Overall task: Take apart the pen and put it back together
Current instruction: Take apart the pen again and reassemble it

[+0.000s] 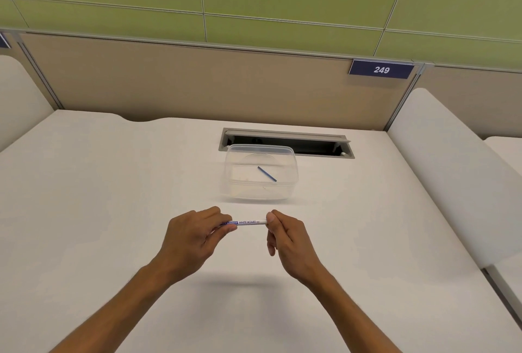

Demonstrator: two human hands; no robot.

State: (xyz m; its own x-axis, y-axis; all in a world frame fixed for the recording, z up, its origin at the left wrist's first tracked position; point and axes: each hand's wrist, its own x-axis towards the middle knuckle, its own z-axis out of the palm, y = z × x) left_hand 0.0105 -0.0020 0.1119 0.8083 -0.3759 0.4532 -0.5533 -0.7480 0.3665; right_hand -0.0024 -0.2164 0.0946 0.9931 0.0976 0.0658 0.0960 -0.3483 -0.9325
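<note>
From the head camera, the pen (248, 222), a white-barrelled whiteboard marker with blue lettering, is held level above the white desk (113, 183), on the near side of the clear plastic container (261, 173) and a little apart from it. The left hand (192, 235) curls its fingers and thumb round the pen's left end, covering that end completely. The right hand (285, 235) pinches the opposite end between thumb and forefinger, its other fingers loosely folded beneath. Holding both ends with the barrel bare between them looks like a grip meant for twisting or pulling the two ends against each other, so the pen is probably being either opened or closed; which one cannot be told, since both ends are hidden under the fingers.

Inside the container lies a thin blue rod (267, 174), slanted across the bottom, well apart from the hands. It may be an inner part of the pen, parked there so it cannot roll off the desk. If so, the pen is still incomplete.

Just behind the container is an open cable slot (285, 142) sunk into the desk, and farther behind it, up on the beige partition, a number plate (381, 69) reading 249.
</note>
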